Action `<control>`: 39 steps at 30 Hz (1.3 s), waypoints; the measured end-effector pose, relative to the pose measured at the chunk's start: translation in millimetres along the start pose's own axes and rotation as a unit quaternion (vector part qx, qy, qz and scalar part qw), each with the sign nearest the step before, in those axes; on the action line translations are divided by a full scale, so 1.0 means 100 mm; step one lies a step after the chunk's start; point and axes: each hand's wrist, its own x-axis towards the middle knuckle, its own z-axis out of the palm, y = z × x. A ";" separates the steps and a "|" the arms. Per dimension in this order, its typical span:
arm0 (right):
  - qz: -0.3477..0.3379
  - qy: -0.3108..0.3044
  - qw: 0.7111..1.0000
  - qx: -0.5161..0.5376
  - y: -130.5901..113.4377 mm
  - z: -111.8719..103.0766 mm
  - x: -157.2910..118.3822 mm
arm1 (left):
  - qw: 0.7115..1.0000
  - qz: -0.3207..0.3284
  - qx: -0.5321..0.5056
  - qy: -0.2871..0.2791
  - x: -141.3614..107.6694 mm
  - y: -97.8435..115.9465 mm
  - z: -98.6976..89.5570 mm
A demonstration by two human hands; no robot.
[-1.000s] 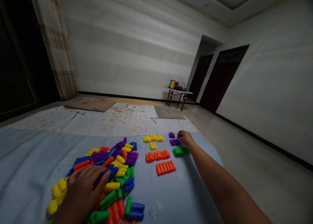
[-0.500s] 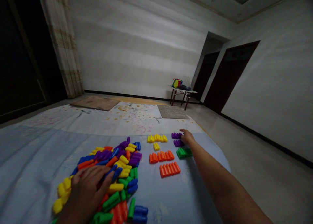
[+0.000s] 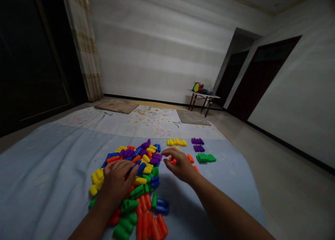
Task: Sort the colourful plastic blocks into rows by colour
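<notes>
A heap of plastic tube-shaped blocks in several colours lies on the light blue sheet [image 3: 230, 191]. My left hand [image 3: 117, 175] rests on the heap with its fingers stretched over the blocks, its fingertips beside a blue block [image 3: 141, 168]. Just right of the heap hovers my right hand [image 3: 180, 164], thumb and index apart and nothing between them; a purple block [image 3: 156, 158] is nearest to it. Behind this hand, orange blocks [image 3: 190, 158] are mostly hidden. Farther back are rows of yellow blocks [image 3: 177, 142], purple blocks [image 3: 197, 141] and green blocks [image 3: 206, 158].
Loose orange blocks [image 3: 148, 226] and a blue block [image 3: 162, 205] lie at the heap's near side. A brown board [image 3: 117, 106] and a grey patterned board [image 3: 193, 117] lie on the sheet's far part. A small table [image 3: 204, 93] with a colourful bag stands by the wall.
My right hand has come back from the purple row at the right to the heap's right edge. My left hand stays on the heap. The whole view has shifted a little.
</notes>
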 end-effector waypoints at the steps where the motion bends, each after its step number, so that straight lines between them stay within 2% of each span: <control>1: -0.006 -0.025 1.000 0.005 -0.10 0.07 0.00 | 1.000 0.000 -0.005 0.002 0.00 0.00 0.00; 4: -0.017 -0.057 0.998 0.000 -0.28 0.28 0.02 | 1.000 0.002 -0.018 0.006 0.00 0.03 0.00; 8: 0.001 -0.057 0.998 -0.038 -0.35 0.52 0.04 | 1.000 0.015 -0.024 0.005 -0.01 0.06 0.02; 12: 0.016 -0.055 0.997 -0.059 -0.37 0.56 0.05 | 0.999 0.034 -0.024 0.020 -0.01 0.05 0.05; 15: 0.009 -0.037 0.998 -0.054 -0.33 0.44 0.01 | 0.998 0.051 -0.022 0.020 -0.01 0.02 0.05; 21: 0.030 -0.016 0.998 -0.061 -0.13 0.03 -0.23 | 0.998 0.038 0.010 0.046 0.00 -0.04 -0.01; 24: 0.058 -0.035 0.995 -0.077 -0.06 -0.17 -0.39 | 0.998 0.035 0.020 0.051 0.01 -0.10 -0.03; 27: 0.100 -0.084 0.988 -0.088 -0.03 -0.32 -0.54 | 0.998 0.024 0.037 0.053 0.01 -0.17 -0.03; 30: 0.137 -0.149 0.974 -0.101 -0.02 -0.38 -0.66 | 0.997 0.014 0.057 0.048 0.02 -0.22 -0.05; 33: 0.152 -0.195 0.962 -0.118 -0.01 -0.34 -0.72 | 0.996 0.014 0.078 0.039 0.02 -0.26 -0.08; 36: 0.150 -0.198 0.962 -0.114 0.00 -0.32 -0.74 | 0.995 0.004 0.090 0.046 0.02 -0.30 -0.08; 39: 0.134 -0.174 0.971 -0.096 0.01 -0.38 -0.74 | 0.995 -0.014 0.088 0.040 0.02 -0.30 -0.10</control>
